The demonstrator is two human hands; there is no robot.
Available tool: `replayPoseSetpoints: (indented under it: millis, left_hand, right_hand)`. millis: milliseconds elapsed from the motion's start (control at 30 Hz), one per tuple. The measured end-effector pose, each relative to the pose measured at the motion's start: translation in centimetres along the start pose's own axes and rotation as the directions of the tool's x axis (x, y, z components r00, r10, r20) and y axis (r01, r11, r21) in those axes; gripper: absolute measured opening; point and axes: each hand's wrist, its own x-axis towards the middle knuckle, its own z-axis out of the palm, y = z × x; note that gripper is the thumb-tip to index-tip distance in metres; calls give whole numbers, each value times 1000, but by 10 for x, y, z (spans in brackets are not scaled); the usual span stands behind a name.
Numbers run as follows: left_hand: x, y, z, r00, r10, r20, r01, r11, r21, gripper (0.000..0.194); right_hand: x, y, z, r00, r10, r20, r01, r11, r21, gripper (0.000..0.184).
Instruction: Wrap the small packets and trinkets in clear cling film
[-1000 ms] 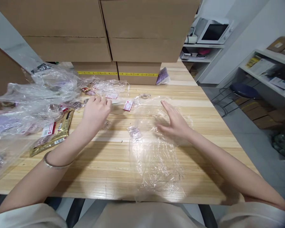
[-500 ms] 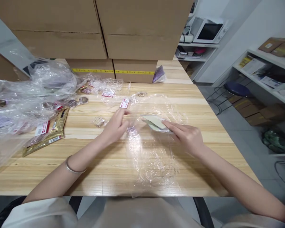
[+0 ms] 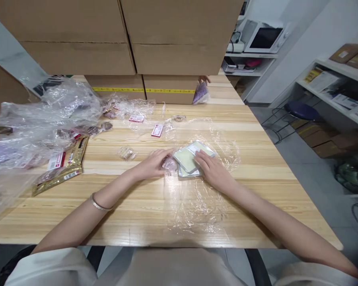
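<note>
Fingers of my right hand (image 3: 216, 172) lie close together over the flat, pale-green packets (image 3: 185, 158), thumb hidden, so I cannot tell whether they pinch. Half a second ago that hand held them raised; now they rest fanned on the crinkled clear plastic film (image 3: 193, 208), reaching from its fingertips toward my left. My left hand (image 3: 152, 163) has moved to the small pinkish packet (image 3: 169, 164) at the film's left edge, its pinch unclear. Beyond the film, another person's fingers (image 3: 204, 79) have appeared above the purple packet (image 3: 201, 93).
</note>
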Motion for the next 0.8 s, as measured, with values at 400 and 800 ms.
replayPoseSetpoints:
  millis: [400,800]
  left_hand:
    - [-35,0,-49,900,-346,-266,423,840,339,65]
    - [53,46,23,992,-122,-28,121,883,453,73]
  right_hand:
    - [-4,12,-16,997,-75,-28,78,992,99,38]
    - [-27,22,-16,964,-262,-52,257,962,-96,36]
